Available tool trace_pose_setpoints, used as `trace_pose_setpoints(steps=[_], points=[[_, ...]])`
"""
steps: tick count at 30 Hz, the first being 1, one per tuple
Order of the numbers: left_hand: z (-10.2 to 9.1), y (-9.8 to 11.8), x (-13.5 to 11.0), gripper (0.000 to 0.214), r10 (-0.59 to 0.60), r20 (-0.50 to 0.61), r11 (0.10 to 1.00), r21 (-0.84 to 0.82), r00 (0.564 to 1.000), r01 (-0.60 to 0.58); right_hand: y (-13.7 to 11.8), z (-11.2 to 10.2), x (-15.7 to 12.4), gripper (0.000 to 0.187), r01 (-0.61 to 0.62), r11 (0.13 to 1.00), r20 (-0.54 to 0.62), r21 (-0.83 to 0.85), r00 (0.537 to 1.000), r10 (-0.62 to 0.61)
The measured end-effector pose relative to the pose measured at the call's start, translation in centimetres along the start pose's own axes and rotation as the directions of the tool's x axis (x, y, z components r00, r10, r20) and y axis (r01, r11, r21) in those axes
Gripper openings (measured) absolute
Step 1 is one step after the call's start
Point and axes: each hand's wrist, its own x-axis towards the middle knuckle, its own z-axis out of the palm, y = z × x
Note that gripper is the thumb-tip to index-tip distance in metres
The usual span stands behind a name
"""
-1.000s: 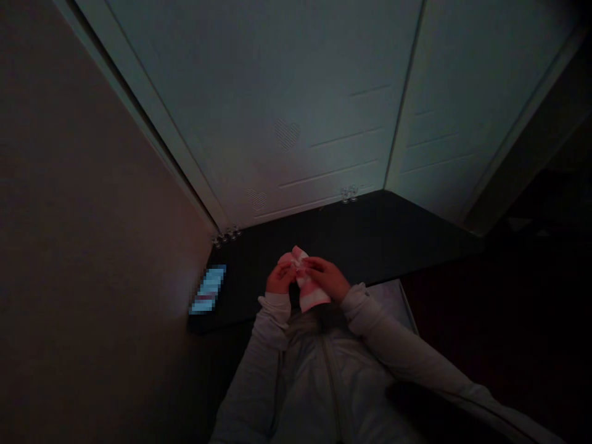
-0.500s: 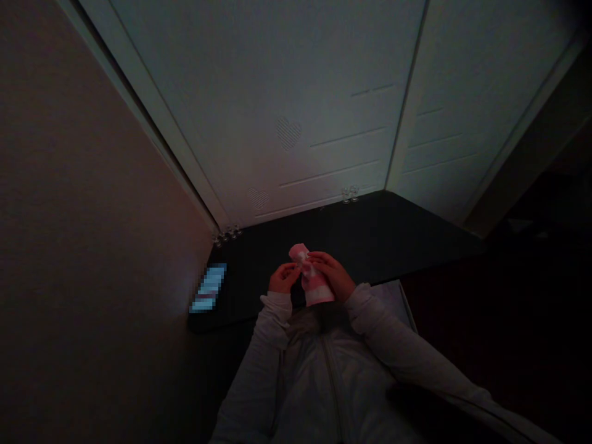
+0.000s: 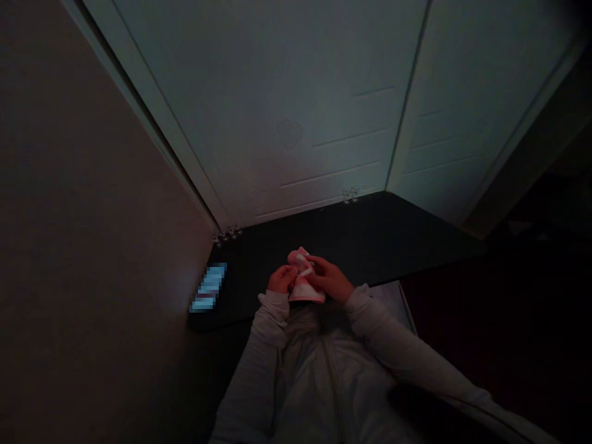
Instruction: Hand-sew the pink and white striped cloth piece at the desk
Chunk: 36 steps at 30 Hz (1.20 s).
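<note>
A soft pink-and-white sock (image 3: 307,292) is held bunched between my two hands just above the near edge of the dark table. Its upper part is gathered and folded, while the wider end hangs toward my body. On its left side, my left hand (image 3: 280,280) pinches the cloth with curled fingers. My right hand (image 3: 335,281) grips it from the right, thumb and fingers pressed on the gathered part. Some of the fingertips are hard to make out in the dim light.
The black tabletop (image 3: 370,234) runs along a white panel (image 3: 259,123) with embossed hearts. A lit phone, blurred to blocks (image 3: 209,288), lies at the table's left end. Small clear objects (image 3: 350,194) stand at the back edge. A pale box (image 3: 391,299) sits below the right front edge.
The sock's wide end has swung left toward my left hand, and its upper part is more crumpled. My right hand's fingers have shifted slightly on the cloth.
</note>
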Motion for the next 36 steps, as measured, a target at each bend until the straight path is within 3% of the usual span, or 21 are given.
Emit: trace_pose_setpoints(steps=[9, 14, 23, 30, 36], points=[[0.1, -0.1, 0.0, 0.029, 0.009, -0.061, 0.998, -0.054, 0.998, -0.013, -0.5, 0.0, -0.3, 0.045, 0.019, 0.999, 0.034, -0.037, 0.999, -0.018], [0.2, 0.2, -0.2, 0.025, 0.061, -0.041, 0.996, -0.060, 0.997, -0.063, -0.8, 0.1, -0.3, 0.044, 0.026, 0.995, 0.067, -0.098, 0.998, -0.019], [0.0, -0.2, -0.3, 0.025, 0.062, 0.014, 0.992, -0.107, 0.998, -0.061, -0.2, -0.1, -0.2, 0.036, 0.036, 0.963, 0.023, -0.268, 0.999, -0.031], [-0.3, -0.4, 0.0, 0.029, -0.001, 0.024, 0.944, -0.330, 1.000, 0.009, -0.1, -0.1, 0.0, 0.034, 0.047, 0.981, -0.013, -0.186, 0.999, -0.050], [-0.3, -0.4, 0.1, 0.028, 0.017, 0.023, 0.925, -0.380, 1.000, -0.007, 0.3, -0.1, 0.2, 0.036, 0.089, 0.985, -0.099, -0.146, 0.990, -0.104]])
